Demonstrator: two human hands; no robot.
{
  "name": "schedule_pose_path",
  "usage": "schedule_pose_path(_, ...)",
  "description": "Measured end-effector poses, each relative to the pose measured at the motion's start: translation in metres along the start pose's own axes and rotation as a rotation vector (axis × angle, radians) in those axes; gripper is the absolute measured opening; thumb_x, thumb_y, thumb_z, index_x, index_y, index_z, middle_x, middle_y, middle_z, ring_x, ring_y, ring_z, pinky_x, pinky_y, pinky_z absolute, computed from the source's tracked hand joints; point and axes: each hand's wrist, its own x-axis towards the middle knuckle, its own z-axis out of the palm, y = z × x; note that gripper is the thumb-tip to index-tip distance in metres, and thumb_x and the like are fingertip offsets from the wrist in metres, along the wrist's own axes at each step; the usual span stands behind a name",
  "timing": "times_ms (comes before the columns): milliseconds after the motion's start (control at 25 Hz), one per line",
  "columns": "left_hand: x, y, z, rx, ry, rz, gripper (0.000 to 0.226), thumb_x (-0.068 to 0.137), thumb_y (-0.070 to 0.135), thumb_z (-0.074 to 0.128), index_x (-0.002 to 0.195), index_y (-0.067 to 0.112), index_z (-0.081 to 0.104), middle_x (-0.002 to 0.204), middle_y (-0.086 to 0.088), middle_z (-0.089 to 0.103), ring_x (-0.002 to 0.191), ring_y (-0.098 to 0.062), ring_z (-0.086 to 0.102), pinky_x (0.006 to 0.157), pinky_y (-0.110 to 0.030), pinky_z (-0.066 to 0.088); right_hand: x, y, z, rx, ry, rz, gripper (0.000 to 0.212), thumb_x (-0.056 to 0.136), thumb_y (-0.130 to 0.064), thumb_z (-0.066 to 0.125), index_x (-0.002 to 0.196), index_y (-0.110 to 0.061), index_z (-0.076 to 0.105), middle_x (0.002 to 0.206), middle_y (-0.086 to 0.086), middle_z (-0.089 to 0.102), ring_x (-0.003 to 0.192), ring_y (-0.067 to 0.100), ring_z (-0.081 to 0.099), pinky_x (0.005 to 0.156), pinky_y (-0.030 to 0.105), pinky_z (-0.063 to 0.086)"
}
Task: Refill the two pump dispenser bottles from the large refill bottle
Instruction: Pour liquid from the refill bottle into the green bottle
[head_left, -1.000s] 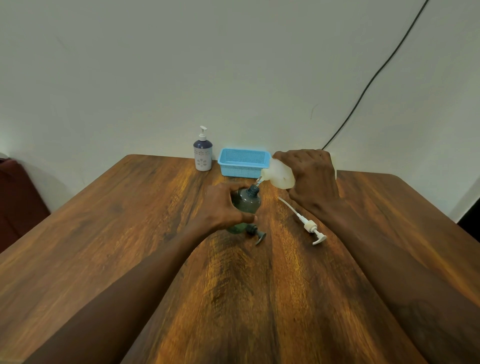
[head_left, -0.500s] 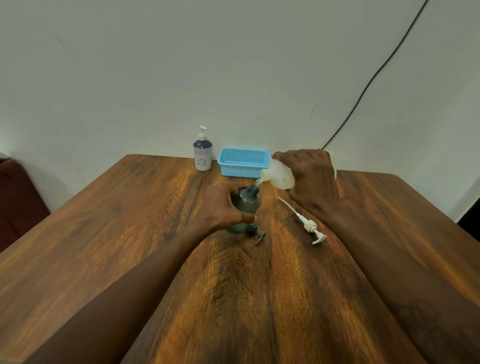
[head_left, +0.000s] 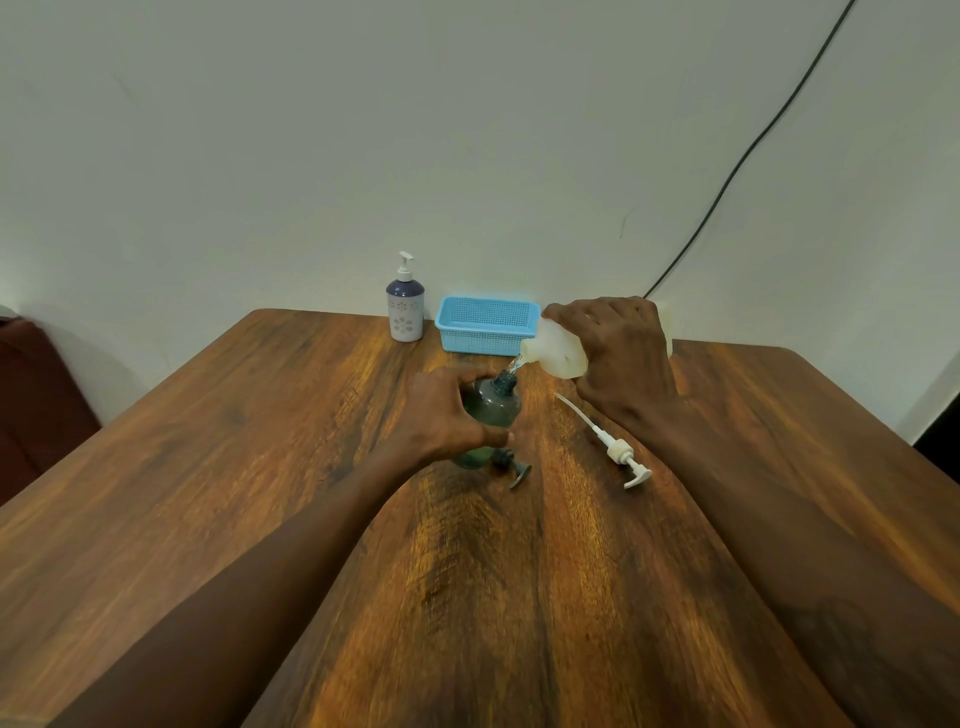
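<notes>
My left hand (head_left: 441, 415) grips a dark green dispenser bottle (head_left: 492, 406) that stands upright on the wooden table (head_left: 208, 467) with its neck uncapped. My right hand (head_left: 621, 358) holds the large white refill bottle (head_left: 556, 353) tipped over, its spout just above the green bottle's neck, and a thin clear stream runs between them. The green bottle's dark pump head (head_left: 511, 465) lies on the table beside its base. A white pump with its long tube (head_left: 615, 447) lies to the right. A second dispenser bottle (head_left: 405, 306), white and dark blue with its pump on, stands at the back.
A light blue plastic basket (head_left: 485, 325) sits at the table's far edge against the wall, right of the white and blue bottle. A black cable (head_left: 737, 171) runs up the wall at the right. A dark red seat (head_left: 31, 395) shows past the table's left edge.
</notes>
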Motion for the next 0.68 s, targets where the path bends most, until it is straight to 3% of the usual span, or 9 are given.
schedule_pose_path(160, -0.0004, 0.0009, 0.0004, -0.009, -0.001, 0.001, 0.087, 0.062, 0.041, 0.093, 0.139, 0.021, 0.059, 0.120, 0.001, 0.071, 0.095, -0.004, 0.061, 0.068, -0.007, 0.043, -0.0003, 0.0002, -0.0007, -0.002, 0.004, -0.002, 0.082, 0.062, -0.021, 0.093, 0.136, -0.025, 0.059, 0.125, 0.006, 0.071, 0.112, 0.033, 0.065, 0.098, 0.052, 0.047)
schedule_pose_path(360, 0.0001, 0.0010, 0.0012, -0.026, -0.010, 0.005, 0.086, 0.062, 0.039, 0.093, 0.138, 0.020, 0.060, 0.121, 0.000, 0.071, 0.101, -0.009, 0.064, 0.081, -0.016, 0.051, -0.0007, 0.0006, 0.0005, -0.008, 0.003, -0.005, 0.082, 0.062, -0.022, 0.093, 0.136, -0.026, 0.059, 0.125, 0.007, 0.071, 0.111, 0.032, 0.065, 0.098, 0.051, 0.047)
schedule_pose_path(680, -0.0001, 0.0010, 0.0010, -0.034, -0.013, 0.001, 0.087, 0.062, 0.039, 0.093, 0.140, 0.021, 0.059, 0.123, 0.000, 0.070, 0.101, -0.008, 0.062, 0.079, -0.011, 0.047, -0.0009, -0.0007, -0.0035, 0.012, -0.009, -0.010, 0.079, 0.064, -0.019, 0.093, 0.136, -0.021, 0.061, 0.126, 0.010, 0.071, 0.113, 0.035, 0.065, 0.100, 0.053, 0.045)
